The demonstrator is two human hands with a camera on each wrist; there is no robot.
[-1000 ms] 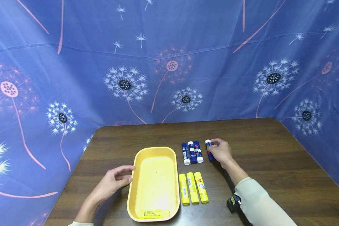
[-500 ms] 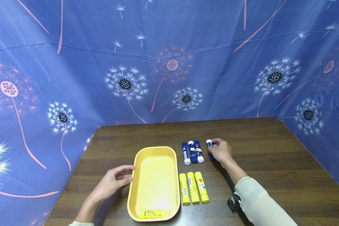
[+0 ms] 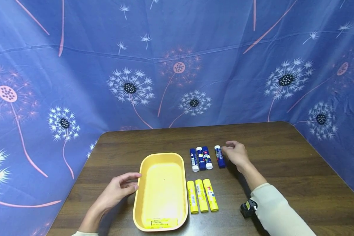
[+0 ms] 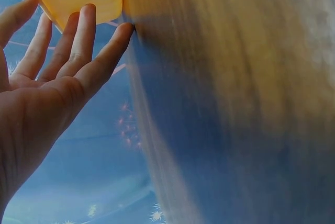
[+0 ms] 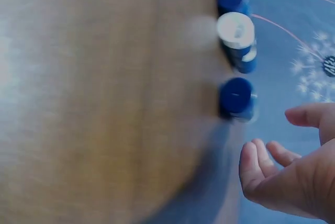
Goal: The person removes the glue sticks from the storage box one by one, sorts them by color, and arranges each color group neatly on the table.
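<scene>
My left hand [image 3: 116, 191] rests at the left rim of a yellow plastic tray [image 3: 163, 190]; in the left wrist view its fairly straight fingers [image 4: 84, 46] reach up to the tray's outer wall. Just right of a dark blue glue stick [image 3: 220, 158] with a white end, my right hand [image 3: 237, 154] hovers with nothing between thumb and fingers. The right wrist view shows a gap between that hand and the glue stick's blue end [image 5: 235, 97]. Three more blue-and-white glue sticks [image 3: 201, 158] lie side by side to its left.
Three yellow glue sticks [image 3: 201, 196] lie in a row right of the tray. Another yellow stick [image 3: 162, 223] lies crosswise in the tray's near end. A blue dandelion-print cloth [image 3: 224, 75] hangs behind the wooden table [image 3: 288, 164].
My right hand has let go of the lone blue glue stick and drawn off to the right. That stick stays on the table. My left hand has not moved at the tray.
</scene>
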